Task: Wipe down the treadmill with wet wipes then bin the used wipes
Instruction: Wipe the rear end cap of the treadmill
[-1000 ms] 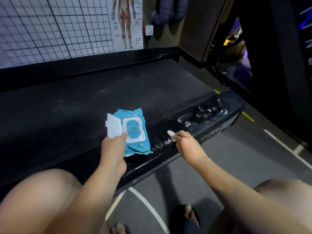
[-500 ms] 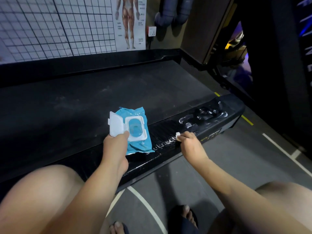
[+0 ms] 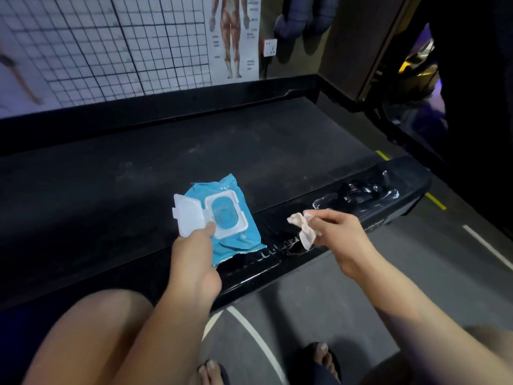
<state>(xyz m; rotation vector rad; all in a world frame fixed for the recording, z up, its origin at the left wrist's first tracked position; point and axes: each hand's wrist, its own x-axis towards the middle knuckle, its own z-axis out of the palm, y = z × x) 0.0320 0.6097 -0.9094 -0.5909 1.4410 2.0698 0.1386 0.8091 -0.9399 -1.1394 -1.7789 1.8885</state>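
Right hand (image 3: 336, 240) pinches crumpled white wet wipe (image 3: 304, 232) over black treadmill rail (image 3: 388, 195) to wipe; left hand (image 3: 194, 257) steadies blue wipe pack (image 3: 236, 240), fingers hidden.

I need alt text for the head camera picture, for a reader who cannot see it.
A person's right hand pinches a crumpled wet wipe at the wet side rail of a black treadmill. The left hand rests its thumb on a blue wipes pack with its lid open.
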